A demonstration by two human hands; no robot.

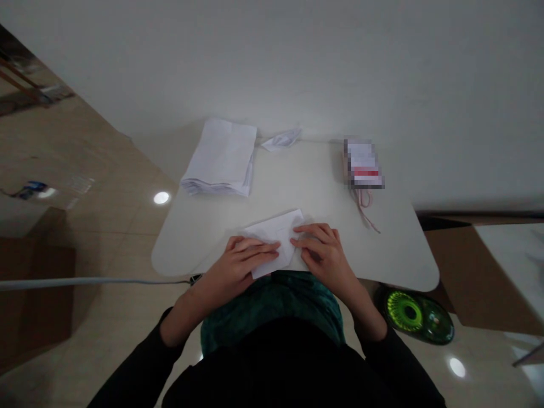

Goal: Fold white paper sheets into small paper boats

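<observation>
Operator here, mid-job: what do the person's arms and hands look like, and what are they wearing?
The left hand and the right hand are bare, with no gloves, and no rings, watch or cables show. The left sleeve and right sleeve are long and black, ending partway up the forearms. A mottled teal cloth shows between the arms.

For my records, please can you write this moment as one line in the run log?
left hand: on folded white paper | right hand: on same paper | beyond: stack of white paper on white table
</observation>
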